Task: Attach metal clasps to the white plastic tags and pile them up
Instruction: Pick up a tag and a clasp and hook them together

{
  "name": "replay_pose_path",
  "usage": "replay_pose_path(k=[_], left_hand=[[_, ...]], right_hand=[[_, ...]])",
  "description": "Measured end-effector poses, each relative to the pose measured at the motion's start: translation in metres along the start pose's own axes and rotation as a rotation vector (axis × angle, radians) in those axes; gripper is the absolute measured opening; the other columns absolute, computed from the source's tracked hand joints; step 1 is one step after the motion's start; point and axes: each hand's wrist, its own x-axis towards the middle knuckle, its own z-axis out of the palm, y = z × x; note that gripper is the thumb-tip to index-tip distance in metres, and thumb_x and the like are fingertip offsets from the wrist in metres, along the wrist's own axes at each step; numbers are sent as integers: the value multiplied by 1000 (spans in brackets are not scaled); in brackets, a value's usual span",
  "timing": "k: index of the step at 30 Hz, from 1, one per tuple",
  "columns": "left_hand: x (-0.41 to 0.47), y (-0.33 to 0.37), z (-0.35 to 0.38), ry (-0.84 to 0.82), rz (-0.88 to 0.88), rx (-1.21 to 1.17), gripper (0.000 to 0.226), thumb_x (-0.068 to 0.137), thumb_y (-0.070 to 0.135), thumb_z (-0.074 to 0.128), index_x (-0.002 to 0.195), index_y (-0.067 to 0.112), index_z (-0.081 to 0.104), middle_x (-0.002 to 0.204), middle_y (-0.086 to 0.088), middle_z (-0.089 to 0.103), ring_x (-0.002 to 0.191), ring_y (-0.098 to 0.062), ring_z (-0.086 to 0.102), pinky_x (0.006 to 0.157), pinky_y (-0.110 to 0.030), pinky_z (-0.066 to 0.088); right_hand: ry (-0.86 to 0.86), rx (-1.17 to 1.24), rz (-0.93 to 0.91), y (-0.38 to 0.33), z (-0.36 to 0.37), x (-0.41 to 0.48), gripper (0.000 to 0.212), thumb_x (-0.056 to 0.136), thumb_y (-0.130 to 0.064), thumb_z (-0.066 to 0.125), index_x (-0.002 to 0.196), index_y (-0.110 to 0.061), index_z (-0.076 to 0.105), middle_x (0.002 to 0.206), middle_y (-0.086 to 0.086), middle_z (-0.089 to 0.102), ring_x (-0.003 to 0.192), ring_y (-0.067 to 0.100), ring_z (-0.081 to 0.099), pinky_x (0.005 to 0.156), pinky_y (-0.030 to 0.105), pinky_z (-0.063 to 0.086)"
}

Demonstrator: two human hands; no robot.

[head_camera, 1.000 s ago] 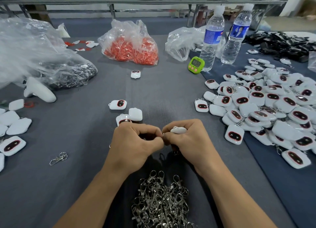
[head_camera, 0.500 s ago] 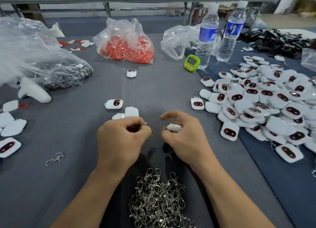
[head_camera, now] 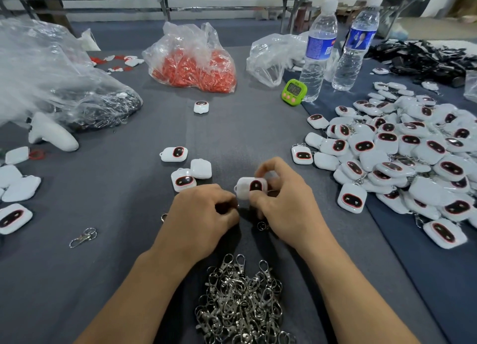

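Observation:
My right hand (head_camera: pixel 286 204) pinches a white plastic tag (head_camera: pixel 251 187) above the grey table, its dark red-rimmed face turned up. My left hand (head_camera: pixel 204 214) is curled right beside the tag's loop corner, and a bit of metal clasp (head_camera: pixel 164 216) pokes out at its left side. A small ring (head_camera: pixel 262 225) shows under my right hand. A heap of loose metal clasps (head_camera: pixel 240 305) lies between my forearms. The big pile of tags (head_camera: pixel 400 150) spreads at the right.
Three loose tags (head_camera: pixel 183 181) lie just beyond my hands, another (head_camera: pixel 201 107) farther back. A single clasp (head_camera: pixel 84 236) and more tags (head_camera: pixel 13 217) lie at the left. Behind are a red-filled bag (head_camera: pixel 193 67), two water bottles (head_camera: pixel 318 49), a green timer (head_camera: pixel 294 90) and a white controller (head_camera: pixel 51 134).
My hands drew apart, then closed together again. My right hand turned the tag so that its dark face shows on top.

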Motion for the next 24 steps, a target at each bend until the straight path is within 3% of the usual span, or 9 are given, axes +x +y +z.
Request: replay_pose_path(k=[5,18,24], left_hand=[[1,-3,-1,-25,-4,-18,9,77,21,80,78,28,76,72,13,62,74,-7,56,65,-16,37],[-1,-2,-1,-33,-18,-25,10,79,19,80,85,27,80,75,11,66,74,-9,59,68,-27,43],[-1,1,-1,9,-40,-22,10,76,34,71,81,31,79,70,13,65,70,-7,58,67,-28,46]], right_hand=[[-33,9,-29,-1,-4,-2,19,94,-18,69,91,-36,68,73,-4,74,55,9,55,57,26,46],[-41,49,-32,1,-5,1,22,92,-12,70,90,-34,70,62,-6,68,51,8,51,58,26,42],[-61,45,-12,1,-8,4,25,88,-7,70,85,-33,72,58,-8,66,48,6,51,56,23,40]])
